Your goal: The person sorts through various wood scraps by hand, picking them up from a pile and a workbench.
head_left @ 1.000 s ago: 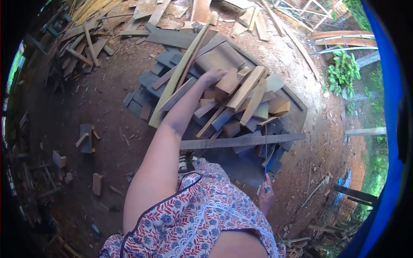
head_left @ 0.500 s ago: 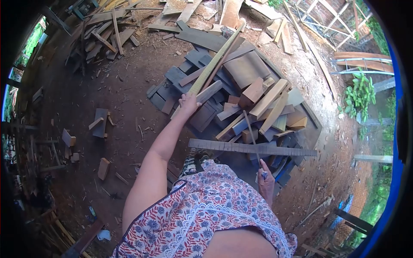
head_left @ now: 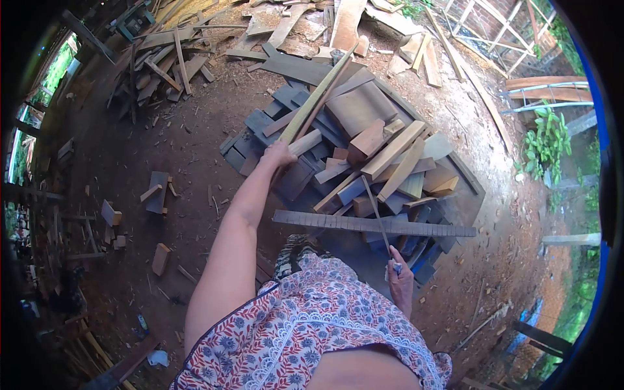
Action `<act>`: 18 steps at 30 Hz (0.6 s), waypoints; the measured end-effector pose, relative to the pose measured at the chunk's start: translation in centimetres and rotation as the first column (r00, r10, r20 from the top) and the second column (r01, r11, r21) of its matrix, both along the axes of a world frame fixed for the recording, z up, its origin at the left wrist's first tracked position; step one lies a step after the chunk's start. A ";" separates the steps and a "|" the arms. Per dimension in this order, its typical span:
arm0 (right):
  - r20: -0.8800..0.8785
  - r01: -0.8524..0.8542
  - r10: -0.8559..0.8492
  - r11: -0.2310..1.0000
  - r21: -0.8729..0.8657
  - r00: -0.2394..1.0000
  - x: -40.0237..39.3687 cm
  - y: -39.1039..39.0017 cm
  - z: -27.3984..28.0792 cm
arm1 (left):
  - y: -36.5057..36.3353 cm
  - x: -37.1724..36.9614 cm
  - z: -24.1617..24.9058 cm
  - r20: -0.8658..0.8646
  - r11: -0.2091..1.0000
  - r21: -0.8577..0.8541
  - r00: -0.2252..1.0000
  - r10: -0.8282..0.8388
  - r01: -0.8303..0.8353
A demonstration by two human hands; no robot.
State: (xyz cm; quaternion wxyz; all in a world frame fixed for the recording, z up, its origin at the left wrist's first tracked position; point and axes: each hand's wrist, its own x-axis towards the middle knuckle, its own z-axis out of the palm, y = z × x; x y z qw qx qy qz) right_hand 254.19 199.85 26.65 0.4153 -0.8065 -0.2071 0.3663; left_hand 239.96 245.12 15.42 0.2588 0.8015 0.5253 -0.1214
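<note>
My left hand is closed round the near end of a long, thin wooden strip, which points away over a pile of wood. A short pale block lies beside its fingers. My right hand grips a thin dark rod whose far end reaches up to the pile. Under the rod, a long dark slatted board lies crosswise at the near side of the pile. Wooden blocks and dark flat boards are heaped in the middle.
Scrap boards lie heaped at the upper left, with more pale offcuts at the top. Small blocks are scattered on the dirt floor to the left. A leafy plant grows at the right.
My left hand has shifted slightly left, and the far end of the strip has come down and to the left. The view has moved a little. Both hands keep their grip.
</note>
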 end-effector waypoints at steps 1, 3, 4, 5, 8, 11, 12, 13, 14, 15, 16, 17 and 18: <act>-0.039 -0.006 0.005 0.999 -0.033 0.999 0.3 -0.4 0.1 | -0.1 -0.1 1.0 0.043 0.996 -0.086 0.999 0.005 -0.001; -0.018 -0.016 0.016 1.000 0.007 1.000 0.7 -1.3 -0.5 | 0.5 -1.0 -3.1 0.121 0.988 -0.145 0.992 -0.026 0.044; 0.009 -0.026 0.026 0.999 0.039 1.000 0.9 -1.8 -0.8 | -0.6 -1.5 -3.1 0.219 0.967 -0.241 0.966 0.137 -0.083; 0.000 -0.021 0.021 0.999 0.050 1.000 1.2 -2.1 -1.0 | -1.7 -2.0 -3.2 0.297 0.919 -0.344 0.906 0.301 -0.192; -0.032 0.011 -0.008 0.995 0.103 0.999 1.8 -2.7 -1.5 | -7.7 -2.6 -0.8 0.569 0.787 -0.579 0.587 0.576 -0.211; 0.095 -0.062 0.045 0.981 0.186 0.994 2.8 -1.8 -1.1 | -14.7 -1.9 4.2 0.476 0.566 -0.801 0.365 0.800 -0.194; 0.211 -0.205 0.172 0.968 0.147 0.962 3.2 -1.5 -0.7 | -16.6 -0.9 4.8 0.471 0.525 -0.835 0.280 0.836 -0.163; 0.316 -0.338 0.295 0.937 0.090 0.902 3.5 -1.3 -0.2 | -18.3 -0.3 5.0 0.455 0.482 -0.867 0.194 0.869 -0.127; 0.414 -0.405 0.318 0.904 0.138 0.853 3.4 -0.7 0.8 | -19.3 -0.3 4.9 0.390 0.411 -0.909 0.206 0.898 -0.073; 0.411 -0.396 0.311 0.907 0.140 0.857 3.8 -0.6 1.4 | -20.8 0.4 6.1 0.389 0.412 -0.908 0.215 0.896 -0.072; 0.445 -0.505 0.421 0.859 0.085 0.791 4.3 -0.6 1.8 | -22.5 1.3 8.4 0.416 0.446 -0.891 0.232 0.879 -0.092; 0.473 -0.605 0.524 0.796 0.025 0.709 4.7 -0.6 2.1 | -23.6 1.8 9.6 0.443 0.479 -0.871 0.247 0.862 -0.110; 0.513 -0.643 0.537 0.764 0.040 0.670 5.2 -0.7 2.2 | -24.3 1.8 9.8 0.470 0.495 -0.868 0.258 0.844 -0.040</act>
